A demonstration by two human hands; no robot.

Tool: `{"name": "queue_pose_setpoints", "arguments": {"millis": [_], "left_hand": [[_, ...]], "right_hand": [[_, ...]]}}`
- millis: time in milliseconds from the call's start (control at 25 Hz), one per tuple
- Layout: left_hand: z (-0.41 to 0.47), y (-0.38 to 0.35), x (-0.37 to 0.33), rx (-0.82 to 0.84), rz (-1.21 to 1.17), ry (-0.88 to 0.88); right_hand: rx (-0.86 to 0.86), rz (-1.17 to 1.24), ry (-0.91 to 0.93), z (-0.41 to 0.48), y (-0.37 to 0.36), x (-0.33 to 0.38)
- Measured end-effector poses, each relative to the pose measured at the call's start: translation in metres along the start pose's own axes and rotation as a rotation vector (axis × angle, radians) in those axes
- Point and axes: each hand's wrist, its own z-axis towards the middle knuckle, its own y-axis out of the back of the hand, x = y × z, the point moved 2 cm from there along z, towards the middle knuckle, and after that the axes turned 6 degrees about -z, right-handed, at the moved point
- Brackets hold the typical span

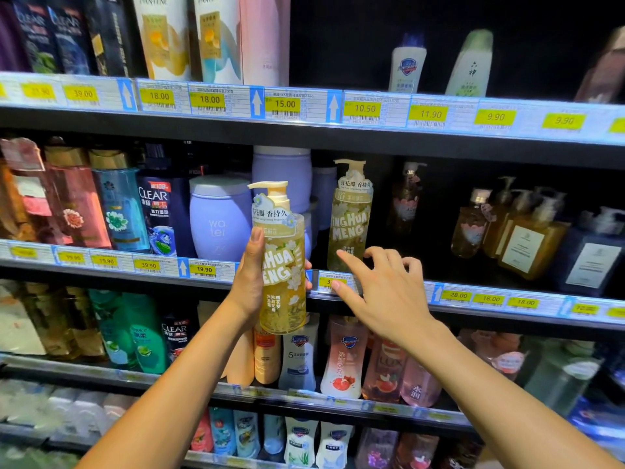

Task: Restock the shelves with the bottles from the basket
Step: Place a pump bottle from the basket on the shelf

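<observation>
Head view

1. Left hand (248, 282): gripping a yellow pump bottle (283, 265) round its middle, with the thumb up the left side and the fingertips showing at the right edge. The bottle is upright in front of the middle shelf's price rail (490, 299), not on the shelf. Its label reads "HUA" over "ENG" in white, partly covered by the hand. The collar card reads "花瓣 香持久".

2. Matching pump bottle (350, 218): stands on the middle shelf, just right of the held bottle. Its label reads "ING HUA MENG" and its collar card "真花瓣 香持久".

3. Right hand (385, 292): open, holding nothing, fingers spread and lightly bent. The index fingertip lies over the base of the shelved bottle; contact cannot be confirmed. The thumb covers a yellow price tag of which only "3" shows.

4. Readable price tags on the middle rail: 39.90, 19.90, 39.90, 19.90, 28.00, 18.00, 18.00. Top rail (372, 110): 39.00, 18.00, 18.00, 15.00, 10.50, 11.90, 9.90, 9.90.

5. Other brands:
- Top shelf: PANTENE bottles (162, 35).
- Middle shelf: a CLEAR bottle (159, 214) and a lavender jar (220, 221) marked "water".
- Lower shelf: a Safeguard bottle (299, 357) and a LUX bottle (385, 367).
</observation>
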Motion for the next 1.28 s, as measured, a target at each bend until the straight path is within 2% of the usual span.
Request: {"name": "queue_pose_setpoints", "arguments": {"millis": [200, 360, 440, 720, 1040, 1280], "left_hand": [[0.0, 0.0, 0.0, 0.003, -0.002, 0.003], [0.0, 0.0, 0.002, 0.006, -0.017, 0.003], [0.0, -0.001, 0.002, 0.006, -0.017, -0.005], [0.0, -0.009, -0.001, 0.03, 0.032, -0.026], [0.011, -0.05, -0.028, 0.019, 0.284, -0.146], [0.029, -0.076, -0.053, 0.07, 0.42, -0.256]], "right_hand": [[-0.069, 0.038, 0.039, -0.006, 0.003, -0.008], [-0.288, 0.097, 0.014, -0.031, 0.0, -0.05], [-0.34, 0.093, -0.023, -0.045, -0.006, -0.074], [-0.4, -0.003, -0.07, -0.048, -0.023, -0.082], [-0.402, -0.046, -0.084, -0.049, -0.027, -0.084], [-0.415, -0.042, -0.08, -0.049, -0.027, -0.084]]}}
